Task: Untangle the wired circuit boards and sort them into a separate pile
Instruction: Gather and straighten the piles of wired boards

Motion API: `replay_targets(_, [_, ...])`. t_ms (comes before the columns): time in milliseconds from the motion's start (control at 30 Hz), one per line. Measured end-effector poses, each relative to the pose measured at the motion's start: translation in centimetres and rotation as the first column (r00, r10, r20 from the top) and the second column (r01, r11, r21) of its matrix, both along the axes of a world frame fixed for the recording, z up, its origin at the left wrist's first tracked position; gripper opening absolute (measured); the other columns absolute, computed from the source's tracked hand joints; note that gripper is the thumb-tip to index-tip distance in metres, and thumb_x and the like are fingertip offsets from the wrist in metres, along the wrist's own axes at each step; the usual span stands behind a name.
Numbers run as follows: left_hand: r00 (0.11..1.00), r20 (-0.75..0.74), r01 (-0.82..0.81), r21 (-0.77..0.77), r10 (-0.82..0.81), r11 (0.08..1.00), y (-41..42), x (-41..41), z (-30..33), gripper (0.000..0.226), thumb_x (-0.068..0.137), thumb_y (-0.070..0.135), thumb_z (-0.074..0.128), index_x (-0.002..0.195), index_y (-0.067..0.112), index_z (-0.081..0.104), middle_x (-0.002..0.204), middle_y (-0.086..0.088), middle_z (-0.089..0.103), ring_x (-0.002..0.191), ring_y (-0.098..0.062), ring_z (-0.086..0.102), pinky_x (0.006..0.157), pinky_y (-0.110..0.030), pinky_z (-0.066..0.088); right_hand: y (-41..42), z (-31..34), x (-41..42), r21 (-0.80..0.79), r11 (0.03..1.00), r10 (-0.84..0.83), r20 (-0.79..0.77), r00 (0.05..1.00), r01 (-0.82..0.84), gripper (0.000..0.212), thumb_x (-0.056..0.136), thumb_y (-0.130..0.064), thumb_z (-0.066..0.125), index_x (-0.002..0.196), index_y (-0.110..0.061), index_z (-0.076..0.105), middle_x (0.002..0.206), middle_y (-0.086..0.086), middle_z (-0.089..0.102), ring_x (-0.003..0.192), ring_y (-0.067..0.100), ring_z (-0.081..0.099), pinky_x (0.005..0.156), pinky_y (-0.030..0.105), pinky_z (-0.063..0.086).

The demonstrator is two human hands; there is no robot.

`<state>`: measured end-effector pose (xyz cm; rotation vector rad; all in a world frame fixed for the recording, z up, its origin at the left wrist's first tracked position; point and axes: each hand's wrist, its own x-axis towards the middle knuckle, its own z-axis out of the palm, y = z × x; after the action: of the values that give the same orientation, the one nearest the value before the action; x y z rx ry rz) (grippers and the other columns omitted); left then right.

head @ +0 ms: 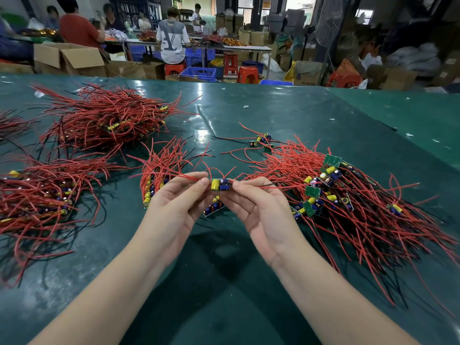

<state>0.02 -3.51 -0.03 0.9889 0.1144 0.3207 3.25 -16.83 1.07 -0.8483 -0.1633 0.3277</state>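
Head-worn view, facing forward and down, close over green table (273, 115)

A glossy dark green counter (286, 115) carries scattered small white scraps (246, 106). Beyond it stand red plastic stools (247, 74), blue plastic crates (199, 73) and open brown cardboard boxes (72, 59). A person in a white and grey T-shirt (173, 38) sits at a far white table (249, 48), back turned.
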Motion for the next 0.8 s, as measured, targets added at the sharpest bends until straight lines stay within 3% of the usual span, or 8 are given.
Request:
replay_targets(167, [0.997,-0.03,0.07,-0.066,-0.072,0.995,0.25,-0.06,0.19,0.011,0.07,0.013,0.066,0.071,0.019,0.076,0.075,-0.001,0.072,0.063,-0.005,0.067,0.059,-0.013,0.053,-0.14,-0.1,-0.03,0.045,0.997,0.071,-0.104,0.992,-0.067,0.016,0.083,0.006,0.059,0.079,-0.009,0.055,0.08,0.017,0.073,0.07,0.024,0.073,0.063,0.026,0.058])
replay_targets(433, [1.0,0.023,0.017,0.103,-0.019,0.995,0.12,-0.34,0.28,0.023,0.071,0.01,0.066,0.093,0.007,0.066,0.083,-0.006,0.073,0.075,-0.012,0.069,0.073,-0.018,0.056,-0.37,-0.21,-0.04,-0.001,0.998,0.067,-0.052,0.996,-0.067,0.015,0.082,0.005,0.063,0.086,-0.009,0.061,0.085,0.013,0.073,0.077,0.023,0.072,0.069,0.026,0.057])
replay_targets(600, [1.0,0.0,-0.014,0.174,0.014,0.985,0.11,-0.41,0.36,0.02,0.069,0.01,0.067,0.089,0.008,0.066,0.08,-0.006,0.074,0.075,-0.011,0.069,0.069,-0.019,0.056,-0.36,-0.4,0.02,-0.116,0.99,0.082,0.029,0.996,-0.078,0.035,0.061,-0.006,0.076,0.095,-0.01,0.067,0.091,0.01,0.072,0.086,0.018,0.07,0.082,0.028,0.057])
replay_targets(800, [0.997,0.043,-0.08,0.32,0.069,0.944,0.28,-0.41,0.26,0.02,0.067,0.014,0.07,0.086,0.008,0.068,0.077,-0.001,0.073,0.074,-0.007,0.068,0.072,-0.015,0.053,-0.14,-0.72,-0.21,-0.252,0.968,0.034,0.119,0.992,-0.003,0.019,0.055,-0.017,0.08,0.074,-0.018,0.077,0.089,0.006,0.075,0.086,0.017,0.07,0.087,0.028,0.055])
